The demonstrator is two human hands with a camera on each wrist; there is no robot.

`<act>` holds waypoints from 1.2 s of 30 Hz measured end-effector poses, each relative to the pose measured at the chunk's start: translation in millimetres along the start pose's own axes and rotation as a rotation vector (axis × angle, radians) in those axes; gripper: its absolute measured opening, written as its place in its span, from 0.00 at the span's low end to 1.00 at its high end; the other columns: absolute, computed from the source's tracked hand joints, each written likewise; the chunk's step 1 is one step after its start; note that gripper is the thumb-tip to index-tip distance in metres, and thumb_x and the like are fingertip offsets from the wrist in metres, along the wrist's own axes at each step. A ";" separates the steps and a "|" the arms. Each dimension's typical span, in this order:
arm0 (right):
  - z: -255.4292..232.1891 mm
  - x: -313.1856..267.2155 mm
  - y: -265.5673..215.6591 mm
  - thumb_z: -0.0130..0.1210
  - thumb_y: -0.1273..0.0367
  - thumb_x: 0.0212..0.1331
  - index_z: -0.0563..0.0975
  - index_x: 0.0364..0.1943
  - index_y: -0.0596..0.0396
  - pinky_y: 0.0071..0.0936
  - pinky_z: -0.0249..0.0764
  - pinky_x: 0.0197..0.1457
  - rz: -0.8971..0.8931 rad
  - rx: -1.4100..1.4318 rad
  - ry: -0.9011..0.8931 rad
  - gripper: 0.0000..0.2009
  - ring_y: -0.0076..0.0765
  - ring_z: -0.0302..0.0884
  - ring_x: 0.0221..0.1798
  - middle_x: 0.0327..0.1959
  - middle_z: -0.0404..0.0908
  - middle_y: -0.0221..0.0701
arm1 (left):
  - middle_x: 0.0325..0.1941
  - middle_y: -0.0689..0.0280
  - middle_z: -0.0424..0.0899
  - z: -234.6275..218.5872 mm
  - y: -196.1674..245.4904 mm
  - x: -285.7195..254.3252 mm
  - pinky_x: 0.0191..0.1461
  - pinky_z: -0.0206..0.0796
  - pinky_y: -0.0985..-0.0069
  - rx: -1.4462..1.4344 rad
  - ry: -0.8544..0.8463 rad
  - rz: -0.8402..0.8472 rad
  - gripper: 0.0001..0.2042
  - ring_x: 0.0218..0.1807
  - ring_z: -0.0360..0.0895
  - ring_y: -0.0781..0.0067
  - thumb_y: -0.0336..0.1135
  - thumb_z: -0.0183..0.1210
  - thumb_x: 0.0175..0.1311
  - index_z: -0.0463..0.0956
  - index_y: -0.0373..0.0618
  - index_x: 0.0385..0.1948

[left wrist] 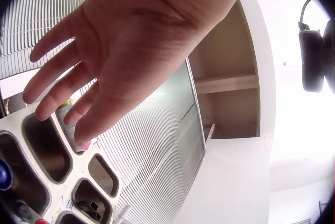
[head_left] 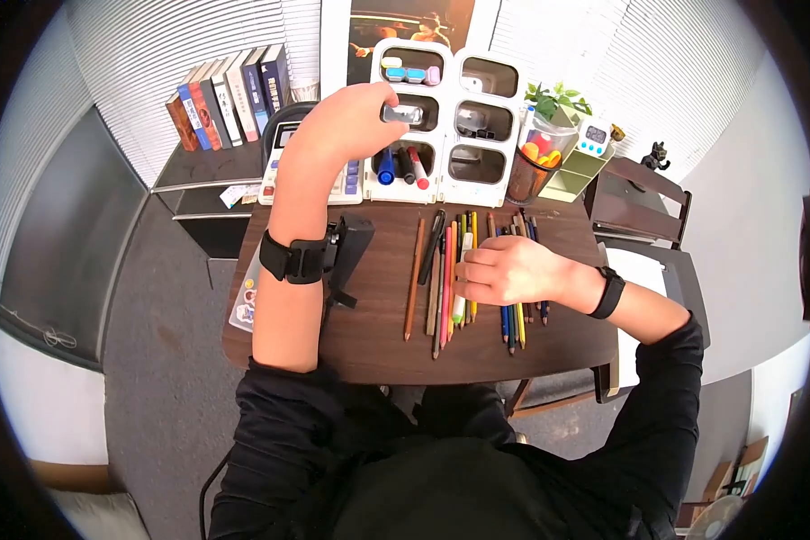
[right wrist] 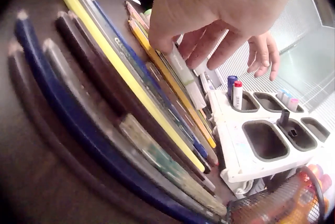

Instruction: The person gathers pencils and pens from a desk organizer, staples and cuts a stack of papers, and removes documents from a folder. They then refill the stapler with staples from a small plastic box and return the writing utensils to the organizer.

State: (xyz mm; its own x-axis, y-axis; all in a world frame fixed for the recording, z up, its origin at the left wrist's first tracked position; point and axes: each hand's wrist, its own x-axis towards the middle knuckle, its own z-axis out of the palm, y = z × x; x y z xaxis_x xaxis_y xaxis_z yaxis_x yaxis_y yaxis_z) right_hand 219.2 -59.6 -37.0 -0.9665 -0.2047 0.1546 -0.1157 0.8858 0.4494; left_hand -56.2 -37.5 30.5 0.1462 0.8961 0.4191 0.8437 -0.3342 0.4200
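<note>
My left hand reaches to the middle-left compartment of the white organizer. In the left wrist view the fingers of that hand are spread loosely, holding nothing. A grey, shiny thing shows just past its fingertips in the head view. My right hand is low over the row of pencils, its thumb and fingers around a white highlighter with a green end. Both ends of the highlighter show beyond the fingers; its middle is hidden. Colored pencils lie to its left, more pencils to its right.
The organizer holds markers at lower left and colored highlighters at upper left. A mesh cup stands at its right, a calculator at its left. Books stand behind on a dark cabinet. The table's front edge is near my body.
</note>
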 end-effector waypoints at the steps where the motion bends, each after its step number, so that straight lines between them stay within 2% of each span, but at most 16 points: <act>1: -1.3 0.1 3.4 0.54 0.66 0.46 0.74 0.31 0.47 0.21 0.72 0.30 -0.017 -0.033 0.001 0.07 0.25 0.73 0.34 0.30 0.71 0.23 | 0.23 0.62 0.78 -0.1 0.0 0.2 0.32 0.67 0.70 0.003 0.002 0.005 0.19 0.26 0.75 0.69 0.41 0.61 0.56 0.75 0.38 0.46; 3: -3.5 2.2 14.9 0.54 0.66 0.47 0.73 0.32 0.46 0.21 0.72 0.30 0.027 -0.117 0.109 0.07 0.24 0.74 0.32 0.31 0.72 0.23 | 0.24 0.62 0.79 -1.4 2.2 -1.0 0.32 0.67 0.71 0.004 -0.012 -0.010 0.20 0.26 0.75 0.69 0.41 0.61 0.56 0.75 0.38 0.46; 5: -13.9 4.7 31.3 0.57 0.67 0.47 0.73 0.36 0.46 0.26 0.75 0.27 0.160 -0.114 0.190 0.10 0.26 0.77 0.30 0.35 0.75 0.24 | 0.24 0.62 0.79 -0.7 0.9 -0.9 0.32 0.67 0.71 0.006 0.008 0.009 0.19 0.26 0.75 0.69 0.40 0.61 0.56 0.76 0.38 0.46; 10: -17.8 17.9 70.5 0.61 0.68 0.46 0.76 0.40 0.47 0.28 0.77 0.31 0.410 -0.084 0.496 0.15 0.34 0.81 0.35 0.41 0.80 0.28 | 0.24 0.62 0.78 -3.7 4.9 -1.8 0.32 0.67 0.71 -0.009 -0.013 -0.014 0.19 0.26 0.75 0.69 0.40 0.61 0.56 0.76 0.37 0.46; 11: -16.5 22.2 70.3 0.61 0.68 0.46 0.76 0.40 0.47 0.28 0.77 0.31 0.411 -0.085 0.498 0.15 0.34 0.81 0.35 0.41 0.80 0.28 | 0.24 0.62 0.78 -3.2 4.6 -2.0 0.32 0.67 0.71 -0.007 -0.013 -0.013 0.19 0.26 0.75 0.69 0.40 0.61 0.56 0.76 0.37 0.46; 13: -12.8 32.2 71.1 0.60 0.67 0.48 0.76 0.40 0.47 0.28 0.78 0.33 0.573 0.028 0.522 0.13 0.34 0.81 0.35 0.39 0.81 0.27 | 0.24 0.62 0.78 -3.1 3.4 -1.5 0.31 0.67 0.71 -0.012 -0.011 -0.012 0.19 0.26 0.75 0.69 0.40 0.61 0.55 0.76 0.37 0.46; 15: -4.5 42.1 71.3 0.59 0.67 0.50 0.76 0.41 0.47 0.28 0.78 0.33 0.575 0.051 0.533 0.12 0.34 0.81 0.35 0.37 0.81 0.26 | 0.24 0.62 0.78 -3.7 2.5 -1.2 0.31 0.67 0.71 -0.009 -0.011 -0.003 0.20 0.26 0.75 0.69 0.40 0.61 0.55 0.76 0.37 0.46; 18: 8.7 53.6 69.0 0.59 0.68 0.51 0.77 0.40 0.47 0.30 0.77 0.32 0.520 0.121 0.456 0.11 0.35 0.81 0.34 0.36 0.81 0.26 | 0.24 0.61 0.78 -3.6 2.8 -1.0 0.32 0.67 0.71 -0.013 -0.017 0.005 0.20 0.27 0.75 0.68 0.40 0.61 0.55 0.76 0.37 0.46; 21: 20.5 62.0 65.7 0.58 0.67 0.51 0.78 0.41 0.46 0.32 0.76 0.31 0.568 0.023 0.243 0.12 0.36 0.81 0.32 0.33 0.80 0.26 | 0.24 0.61 0.79 -3.5 2.8 -0.9 0.32 0.67 0.71 -0.016 -0.014 0.008 0.20 0.27 0.76 0.68 0.40 0.62 0.55 0.76 0.37 0.46; 24: 26.1 69.2 66.0 0.57 0.67 0.52 0.78 0.42 0.45 0.33 0.76 0.30 0.672 0.088 0.252 0.12 0.37 0.80 0.31 0.31 0.80 0.27 | 0.25 0.60 0.79 -1.9 1.7 -0.7 0.32 0.67 0.70 -0.020 -0.005 0.015 0.20 0.28 0.76 0.67 0.41 0.61 0.55 0.76 0.37 0.47; 29: 10.5 61.9 55.7 0.55 0.67 0.54 0.79 0.41 0.46 0.34 0.76 0.30 0.684 0.071 0.259 0.10 0.38 0.80 0.30 0.29 0.81 0.28 | 0.25 0.60 0.79 -1.9 2.1 -1.6 0.33 0.68 0.70 -0.014 0.002 0.023 0.20 0.28 0.77 0.66 0.42 0.61 0.55 0.76 0.37 0.46; 33: 3.7 34.2 35.3 0.55 0.66 0.54 0.80 0.38 0.47 0.33 0.76 0.30 0.580 0.145 0.181 0.08 0.35 0.80 0.31 0.28 0.80 0.27 | 0.25 0.60 0.79 1.6 -1.8 0.2 0.33 0.68 0.69 0.011 0.037 0.052 0.19 0.27 0.77 0.66 0.42 0.61 0.56 0.76 0.38 0.44; 35: 1.2 25.0 22.8 0.57 0.65 0.53 0.80 0.37 0.47 0.32 0.76 0.30 0.446 0.222 -0.020 0.08 0.34 0.81 0.32 0.29 0.80 0.26 | 0.25 0.60 0.79 2.1 -2.3 1.4 0.32 0.68 0.69 0.031 0.024 0.032 0.19 0.27 0.77 0.66 0.43 0.61 0.56 0.76 0.39 0.44; 36: 2.4 22.3 18.4 0.56 0.68 0.51 0.79 0.39 0.48 0.30 0.77 0.32 0.382 0.246 -0.066 0.11 0.33 0.81 0.37 0.35 0.80 0.27 | 0.25 0.60 0.79 2.8 -1.7 1.1 0.32 0.68 0.69 0.031 0.024 0.021 0.19 0.27 0.77 0.66 0.42 0.61 0.56 0.76 0.39 0.44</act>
State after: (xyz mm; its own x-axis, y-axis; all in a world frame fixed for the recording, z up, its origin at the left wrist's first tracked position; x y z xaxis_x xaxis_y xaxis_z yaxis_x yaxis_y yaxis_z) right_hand 195.0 -47.0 -27.4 -0.9622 0.1756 0.2084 0.2084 0.9669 0.1474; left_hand -56.0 -35.2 28.0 0.1518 0.8814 0.4472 0.8564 -0.3432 0.3858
